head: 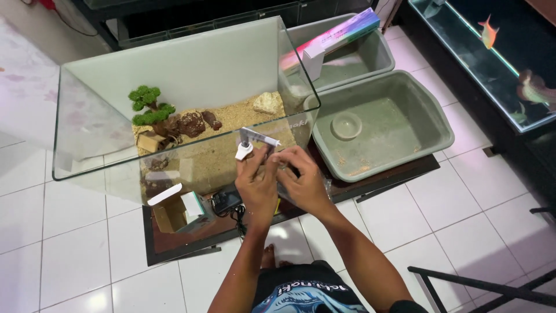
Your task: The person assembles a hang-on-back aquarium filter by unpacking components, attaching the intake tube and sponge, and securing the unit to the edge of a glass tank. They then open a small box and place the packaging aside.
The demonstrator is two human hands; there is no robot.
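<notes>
A glass tank with sand, rocks and a small green tree is seen at the left, an open cardboard box below it. At the tank's front rim, a small white clip is pinched by the left hand. The right hand is curled beside it, apparently gripping the same piece. Two grey tubs lie right.
</notes>
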